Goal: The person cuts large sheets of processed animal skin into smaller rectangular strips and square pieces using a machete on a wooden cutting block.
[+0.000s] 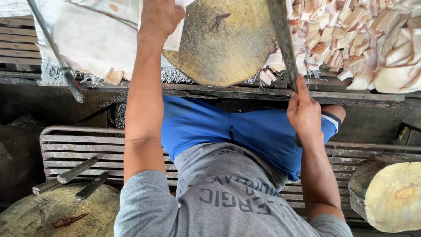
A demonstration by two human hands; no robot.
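My left hand (pixel 160 17) reaches to the top edge of the view and grips a pale white slab (pixel 174 40) at the left rim of a round wooden chopping block (pixel 223 44). The fingertips are cut off by the frame. My right hand (pixel 305 113) is closed around the handle of a long dark cleaver (pixel 280 39). Its blade points away from me, along the block's right side. A heap of small cut white pieces (pixel 351 39) lies to the right of the blade. More large white slabs (pixel 92 39) are stacked left of my left arm.
A metal rod (pixel 57 57) slants across the upper left. Below the counter edge (pixel 219 92) is a slatted metal bench (pixel 79 149). Lower left, another block (pixel 52 215) carries two knives (pixel 76 171). A pale wooden stump (pixel 390 193) stands at lower right.
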